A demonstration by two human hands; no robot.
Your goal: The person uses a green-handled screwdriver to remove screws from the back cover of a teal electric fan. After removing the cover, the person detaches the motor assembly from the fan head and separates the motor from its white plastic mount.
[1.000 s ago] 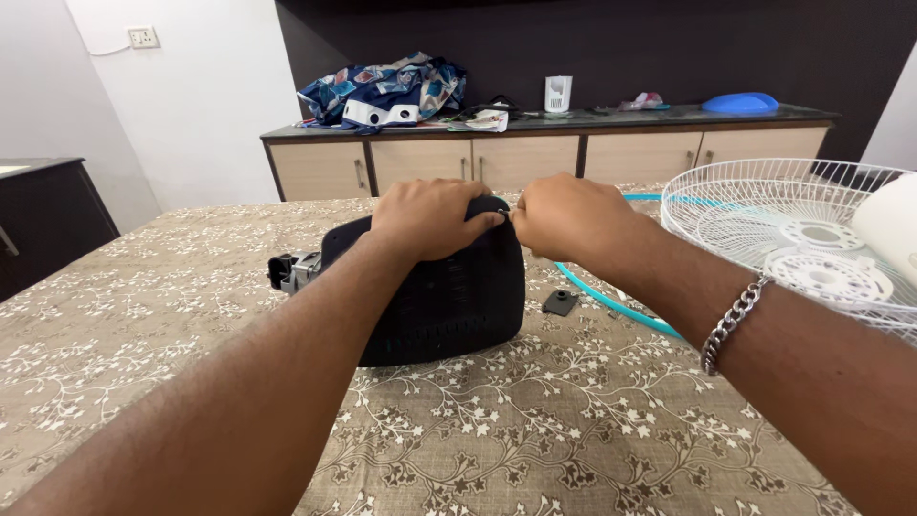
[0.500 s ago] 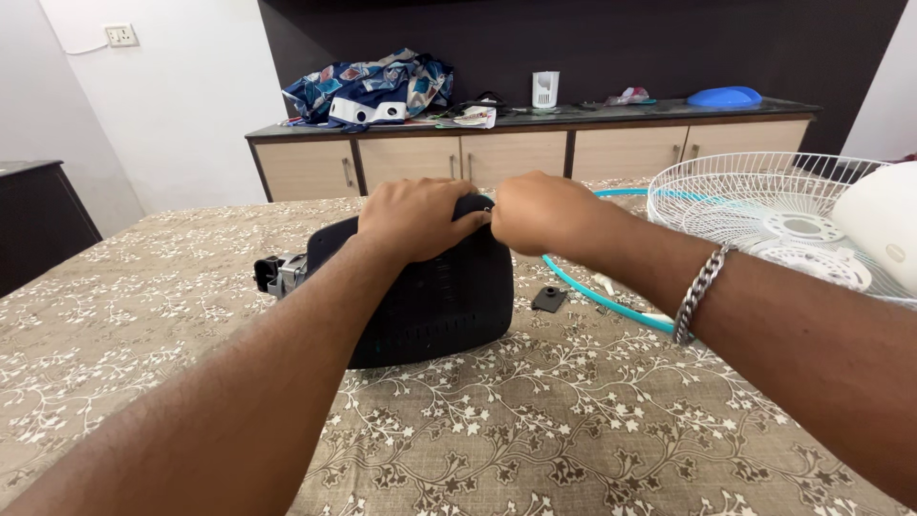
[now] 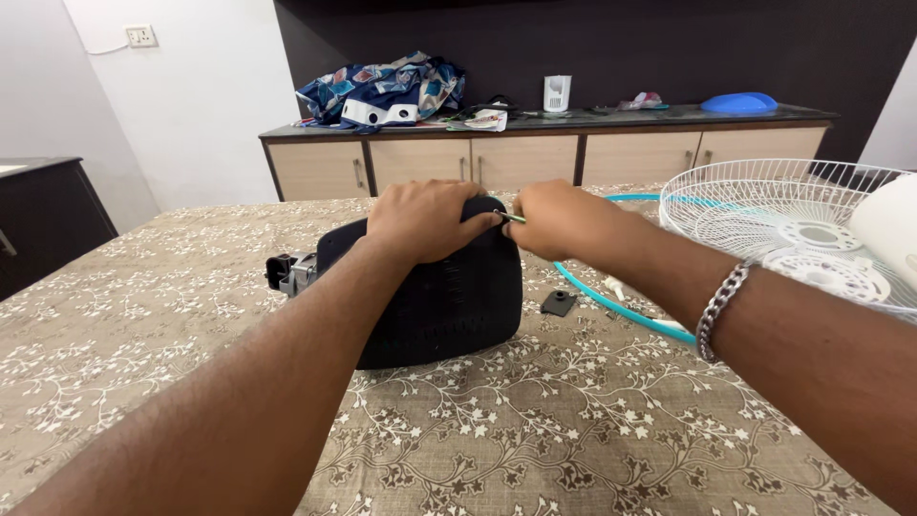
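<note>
Black motor housing [image 3: 449, 301] sat on the patterned surface [image 3: 573, 420], looking rigid and fairly heavy; left hand [image 3: 425, 220] fingers clamped its top, right hand [image 3: 559, 218] pinched a thin tool [image 3: 512, 218].

A white wire fan guard [image 3: 764, 205] lies at three o'clock on the surface with a floral brown cloth [image 3: 573, 420]. A teal plastic ring [image 3: 621, 308] and a small black square piece [image 3: 559, 303] lie beside it. At twelve o'clock, a beige wooden sideboard [image 3: 516, 158] carries patterned blue cloth [image 3: 387, 88].
</note>
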